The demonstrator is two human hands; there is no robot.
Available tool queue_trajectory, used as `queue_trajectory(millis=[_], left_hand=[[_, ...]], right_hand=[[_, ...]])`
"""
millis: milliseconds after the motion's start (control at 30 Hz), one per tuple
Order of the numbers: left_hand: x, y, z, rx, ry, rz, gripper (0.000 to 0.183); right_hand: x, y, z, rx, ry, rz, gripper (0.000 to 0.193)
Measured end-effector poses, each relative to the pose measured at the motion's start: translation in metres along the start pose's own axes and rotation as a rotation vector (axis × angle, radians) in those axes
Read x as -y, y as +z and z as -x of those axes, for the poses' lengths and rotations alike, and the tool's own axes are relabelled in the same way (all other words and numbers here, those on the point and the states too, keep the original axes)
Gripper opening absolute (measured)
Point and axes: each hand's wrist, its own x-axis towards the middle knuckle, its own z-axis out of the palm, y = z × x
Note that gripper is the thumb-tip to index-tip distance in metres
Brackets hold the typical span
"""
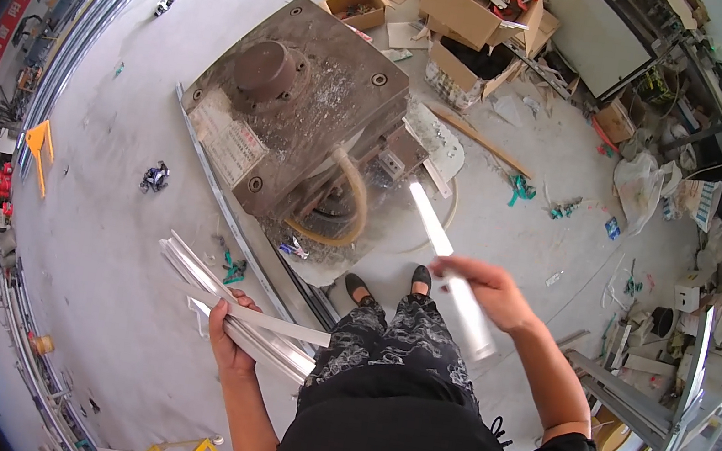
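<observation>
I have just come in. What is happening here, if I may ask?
A person stands at a dusty brown machine, handling pale strips with both hands. The left hand holds a bundle of long pieces. The right hand grips a single long strip, apart from the bundle. Cardboard boxes lie beyond the machine.

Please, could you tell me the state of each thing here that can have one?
Left hand: closed around a bundle of pale profiles.
Right hand: gripping a single bright profile.
Upper carton: open, things inside.
Lower carton: open, dark contents.
Small carton: open, things inside.
Brown machine: dusty; whether it is running, I cannot tell.
Hose: bent into a curve.
Wooden strip: lying on the floor.
</observation>
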Motion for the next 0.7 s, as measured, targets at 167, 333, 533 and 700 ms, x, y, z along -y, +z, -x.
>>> queue_trajectory(millis=[167,333,533,700], left_hand=[[0.002,0.011,0.004,-0.046,0.06,0.033,0.027],[0.0,0.007,0.009,-0.055,0.073,0.026,0.026],[0.014,0.006,0.013,-0.102,0.081,0.045,0.027],[0.033,0.01,0.011,-0.063,-0.005,0.05,0.027]], right_hand=[[-0.052,-0.019,-0.026,0.0,0.354,-0.447,0.037],[-0.066,-0.038,-0.019,-0.408,0.147,0.772,0.038],[-0.058,-0.019,0.005,-0.277,0.088,0.666,0.022],[-0.053,-0.011,-0.046,-0.048,0.242,0.46,0.026]])
